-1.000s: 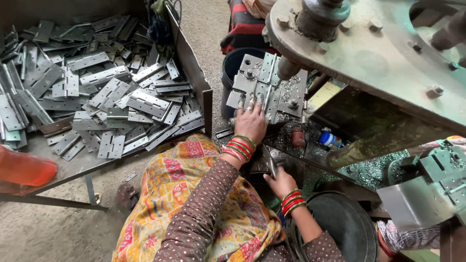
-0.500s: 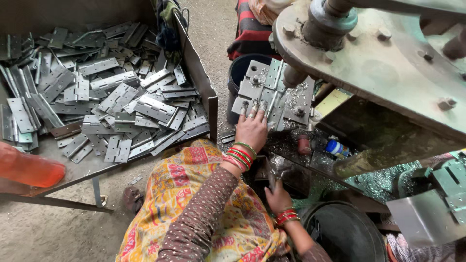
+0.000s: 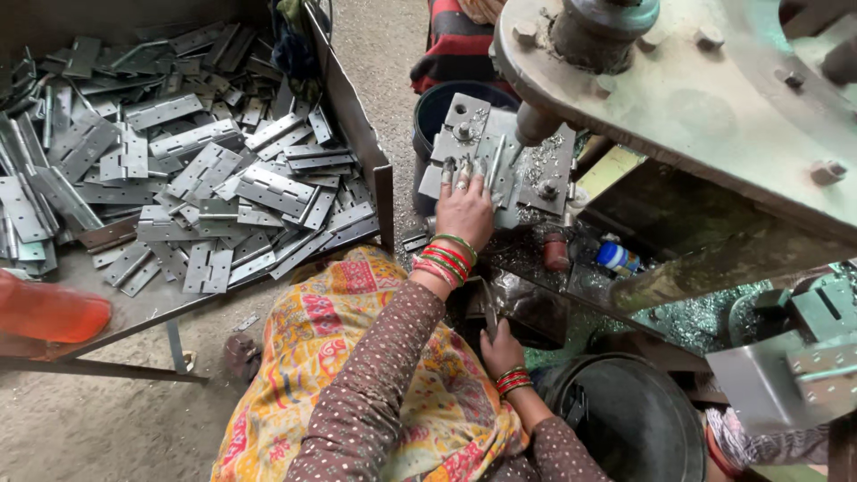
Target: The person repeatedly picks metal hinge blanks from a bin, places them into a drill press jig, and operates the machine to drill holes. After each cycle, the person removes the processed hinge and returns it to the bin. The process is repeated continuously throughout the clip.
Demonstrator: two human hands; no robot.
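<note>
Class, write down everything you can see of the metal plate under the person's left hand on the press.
The metal plate is a grey, roughly square steel block on the press bed, seen tilted in this view. Bolts and holes show on its face, and bright metal shavings are scattered over its right side. The left hand lies flat on its lower edge, fingers spread upward across it. The press's round ram comes down just above its right part. A dark bucket stands behind it.

Grey metal hinges (image 3: 205, 178) are gleaming in a rusty-brown tray (image 3: 357, 134); red-and-green bangles (image 3: 444, 259) are circling a wrist above a brown dotted sleeve (image 3: 375, 375) and yellow-orange floral cloth (image 3: 303, 357).
</note>
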